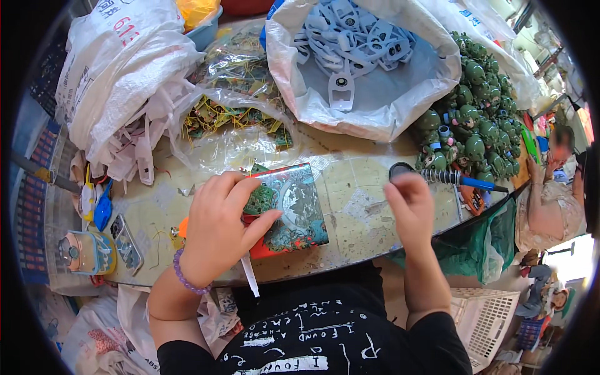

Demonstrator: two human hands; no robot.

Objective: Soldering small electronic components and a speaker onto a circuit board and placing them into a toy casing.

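Observation:
My left hand [219,215] lies over a red-edged box with a dark, worn top [297,209], its fingers and thumb closed around a small green circuit board [259,199]. A white strip [249,275] sticks out below that hand. My right hand [410,206] is raised right of the box with curled fingers. Its fingertips are blurred beside a round dark-rimmed opening [400,169], and anything in them is too unclear to name. A soldering iron with a blue handle [476,183] rests in a coiled spring holder [441,176] just right of my right hand.
Behind lie a plastic bag of wired circuit boards [234,122], an open sack of pale blue plastic parts [387,125] and a heap of green figures [475,125]. A phone [127,244] and a bottle [94,252] stand left. Another person [547,206] sits far right.

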